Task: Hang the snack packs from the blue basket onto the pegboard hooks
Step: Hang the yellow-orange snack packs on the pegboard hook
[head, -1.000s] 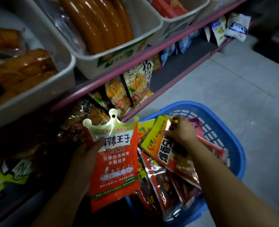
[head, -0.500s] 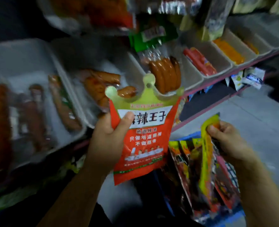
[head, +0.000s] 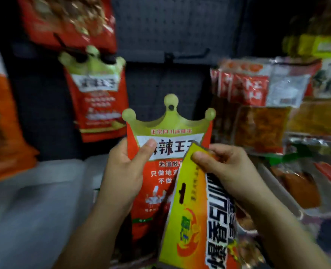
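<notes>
Crown-topped red snack pack (head: 169, 136) gripped in left hand (head: 124, 171), thumb across label, held below empty pegboard hook (head: 186, 54). Yellow pack (head: 191, 210) pinched by right hand (head: 224, 167). Risk: crown's small hole missed by hook; overlapping yellow pack snagged.

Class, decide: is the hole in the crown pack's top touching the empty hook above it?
Apart. In the head view, crown pack sits below the hook, with bare pegboard between.

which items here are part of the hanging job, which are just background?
In the job:
left hand
crown-top red pack
right hand
yellow pack
empty hook
pegboard

Background:
hung crown-top pack
red packs at right
</notes>
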